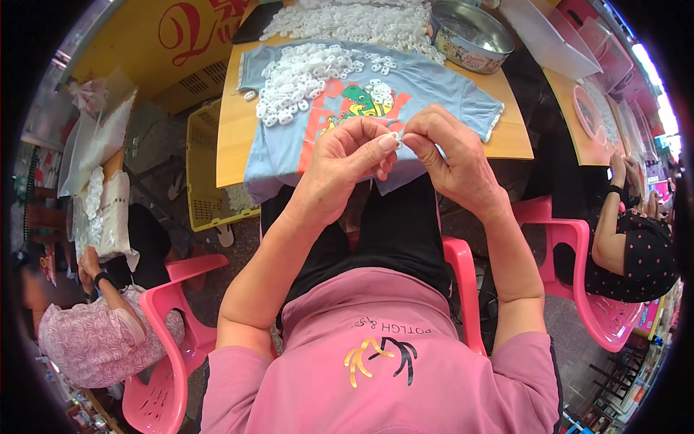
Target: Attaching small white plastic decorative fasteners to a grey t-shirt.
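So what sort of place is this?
Perhaps a shared handwork space: small white oval plastic pieces lie heaped on a grey-blue T-shirt, and other people sit nearby on pink plastic armchairs.

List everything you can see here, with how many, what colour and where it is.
small white pieces: many, white, heaped on the T-shirt and the table's far end
T-shirt: one, light blue with printed front, on the table
table: one, light wood, ahead
round tin: one, silvery with printed side, far right of table
crate: one, yellow, left, below table height
plastic bin: one, whitish, upper right
chairs: three, pink, left, right and under the wearer
co-workers: two, pale patterned top left, dotted black top right
left grip: one, bare, centre, pinching one piece
right grip: one, bare, centre, fingertips at that piece
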A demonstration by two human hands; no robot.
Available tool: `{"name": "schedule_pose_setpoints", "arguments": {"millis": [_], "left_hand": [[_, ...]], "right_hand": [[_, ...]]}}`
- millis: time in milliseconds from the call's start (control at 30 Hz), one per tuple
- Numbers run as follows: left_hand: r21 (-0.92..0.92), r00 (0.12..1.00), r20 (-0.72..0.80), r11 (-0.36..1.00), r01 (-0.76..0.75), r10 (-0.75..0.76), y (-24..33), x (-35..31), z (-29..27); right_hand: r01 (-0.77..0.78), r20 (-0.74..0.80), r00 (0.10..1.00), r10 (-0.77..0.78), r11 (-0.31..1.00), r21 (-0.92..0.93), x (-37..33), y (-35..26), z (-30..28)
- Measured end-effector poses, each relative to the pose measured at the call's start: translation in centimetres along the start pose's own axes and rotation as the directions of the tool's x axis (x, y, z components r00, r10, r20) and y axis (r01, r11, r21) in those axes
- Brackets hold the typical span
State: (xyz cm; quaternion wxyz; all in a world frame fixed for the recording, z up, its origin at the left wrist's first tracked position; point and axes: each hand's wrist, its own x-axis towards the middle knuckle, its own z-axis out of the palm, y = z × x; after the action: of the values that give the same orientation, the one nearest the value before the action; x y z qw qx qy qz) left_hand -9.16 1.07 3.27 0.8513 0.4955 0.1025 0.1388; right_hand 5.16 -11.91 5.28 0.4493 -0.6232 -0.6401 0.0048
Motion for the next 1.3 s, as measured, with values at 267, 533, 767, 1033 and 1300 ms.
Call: {"name": "schedule_pose_setpoints", "arguments": {"millis": [267, 533, 767, 1033, 1300], "left_hand": [[0.204, 0.996, -0.012, 0.975, -0.089, 0.093, 0.2, -0.7, 0.8], [0.229, 0.988, -0.105, 0.969, -0.09, 0.117, -1.9, -0.2, 0.7], [0.162, 0.999, -0.043, 0.987, 0.011, -0.004, -1.0, 0.1, -0.8], [0.262, 1.0, -0.024, 0.965, 0.026, -0.021, 0.5, -1.3, -0.7], [0.288, 0.998, -0.017, 0.956, -0.048, 0.055, 0.7, -2.4, -0.2]], "right_hand": [[0.07, 0.016, 0.997, -0.07, 0.998, 0.011, -0.3, -0.8, 0.0], [-0.011, -0.071, 0.997, 0.016, 0.998, 0.064, -1.9, 0.4, 2.1], [-0.039, 0.028, 0.999, 0.039, 0.999, 0.001, -1.1, 0.7, 0.8], [0.099, 0.194, 0.977, -0.085, 0.993, -0.064, -0.5, -0.5, 0.0], [0.083, 0.088, 0.992, -0.094, 0.989, 0.123, -0.9, -0.9, 1.8]]}}
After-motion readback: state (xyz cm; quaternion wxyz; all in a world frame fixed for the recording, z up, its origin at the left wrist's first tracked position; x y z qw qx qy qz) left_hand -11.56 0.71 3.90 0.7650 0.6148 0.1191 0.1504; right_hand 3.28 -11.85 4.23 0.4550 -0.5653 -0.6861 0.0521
